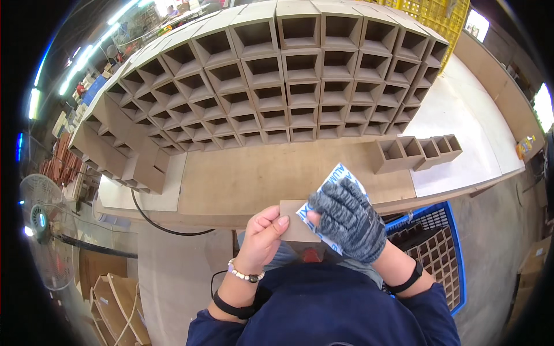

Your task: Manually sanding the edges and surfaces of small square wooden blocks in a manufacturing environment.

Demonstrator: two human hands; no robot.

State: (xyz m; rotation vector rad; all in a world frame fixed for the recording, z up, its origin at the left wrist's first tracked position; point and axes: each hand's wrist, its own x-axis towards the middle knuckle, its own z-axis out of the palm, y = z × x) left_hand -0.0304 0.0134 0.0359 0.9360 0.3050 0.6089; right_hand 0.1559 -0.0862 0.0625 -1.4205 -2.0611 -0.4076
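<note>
My left hand (267, 236), bare with a beaded bracelet at the wrist, pinches a small tan board box (295, 224) by its left side, in front of the table edge. In a grey knit glove, my right hand (350, 220) grips a sheet of sandpaper (336, 174) with blue print on its white back. The sandpaper lies against the right part of the box, and the glove and sheet hide that side. Beyond my hands, open-fronted board boxes (287, 83) are stacked in several rows.
A short row of similar boxes (430, 154) sits on the table (277, 173) at right. Below it stands a blue crate (456, 254) with more boxes inside. A fan (41, 222) is at far left, and a black cable (158, 225) hangs over the table edge. Yellow crates (438, 23) rise behind.
</note>
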